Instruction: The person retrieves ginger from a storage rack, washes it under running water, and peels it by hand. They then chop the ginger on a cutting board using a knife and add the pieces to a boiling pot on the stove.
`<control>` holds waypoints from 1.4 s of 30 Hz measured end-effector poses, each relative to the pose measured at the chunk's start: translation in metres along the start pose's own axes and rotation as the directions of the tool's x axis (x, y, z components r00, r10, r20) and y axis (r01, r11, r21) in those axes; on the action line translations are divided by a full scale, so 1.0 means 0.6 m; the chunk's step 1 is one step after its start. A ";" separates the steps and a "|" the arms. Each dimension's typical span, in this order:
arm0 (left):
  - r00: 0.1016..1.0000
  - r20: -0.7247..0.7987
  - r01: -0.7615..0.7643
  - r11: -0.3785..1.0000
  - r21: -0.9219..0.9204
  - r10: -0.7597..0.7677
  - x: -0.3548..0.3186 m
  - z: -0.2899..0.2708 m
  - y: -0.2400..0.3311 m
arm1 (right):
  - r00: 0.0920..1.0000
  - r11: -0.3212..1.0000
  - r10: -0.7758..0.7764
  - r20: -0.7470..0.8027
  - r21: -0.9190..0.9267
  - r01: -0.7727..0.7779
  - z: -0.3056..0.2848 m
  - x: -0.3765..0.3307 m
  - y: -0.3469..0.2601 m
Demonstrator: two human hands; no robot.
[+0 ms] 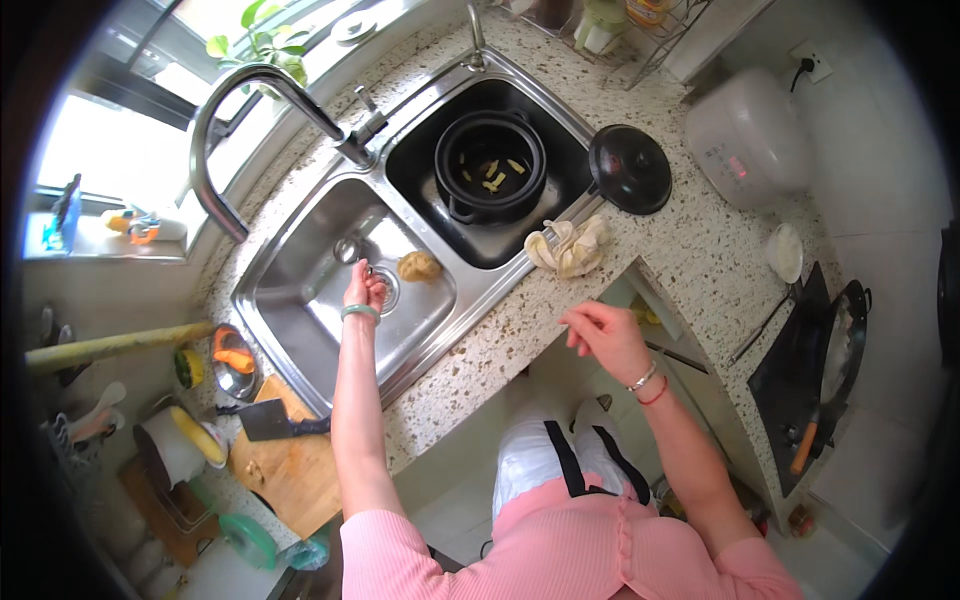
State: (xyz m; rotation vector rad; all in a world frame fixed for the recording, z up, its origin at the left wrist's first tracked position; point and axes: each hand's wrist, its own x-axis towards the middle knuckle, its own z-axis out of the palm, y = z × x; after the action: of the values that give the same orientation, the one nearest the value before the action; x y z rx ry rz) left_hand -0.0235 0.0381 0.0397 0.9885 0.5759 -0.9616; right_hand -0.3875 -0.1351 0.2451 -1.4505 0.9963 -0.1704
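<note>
My left hand [366, 289] reaches into the bare steel left basin [300, 268] of the double sink, beside its drain [388, 292]. Its fingers are curled closed, and whatever lies in them is too small to make out. A small round metal piece [347, 250] sits just beyond the fingertips. To the hand's right is a rounded tan lump [418, 266] whose kind I cannot tell. My right hand [610, 342] hovers in front of the counter edge, fingers loosely bent and apart, holding nothing. In the right basin stands a black pot [447, 165] with several pale yellow pieces inside.
A tall faucet [203, 150] arches over the left basin. A bunched cream cloth [572, 247] and a black lid [630, 170] lie right of the sink. At left, a cleaver [266, 420] rests on a wooden board [290, 480]. A rice cooker [745, 135] and a pan [840, 350] stand at right.
</note>
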 end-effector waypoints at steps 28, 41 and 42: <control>0.309 0.745 -0.262 0.700 0.664 -0.591 -0.855 0.515 -0.809 | 0.426 0.830 -0.327 -0.844 -0.041 0.556 -0.526 -0.601 0.131; 0.680 0.407 -0.010 0.548 0.836 -0.610 -0.873 0.474 -1.095 | 0.405 0.672 -0.627 -0.665 -0.725 -0.150 -0.944 -0.790 0.317; 0.682 0.395 0.010 0.548 0.837 -0.616 -0.883 0.480 -1.091 | 0.421 0.641 -0.641 -0.642 -0.749 -0.168 -0.954 -0.785 0.322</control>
State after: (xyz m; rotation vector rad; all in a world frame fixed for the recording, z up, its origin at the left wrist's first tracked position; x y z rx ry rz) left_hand -0.8547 -0.1420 0.3020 1.2081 -0.3712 -1.9339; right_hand -1.1335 -0.2182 0.3985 -2.3848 1.8363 -0.9845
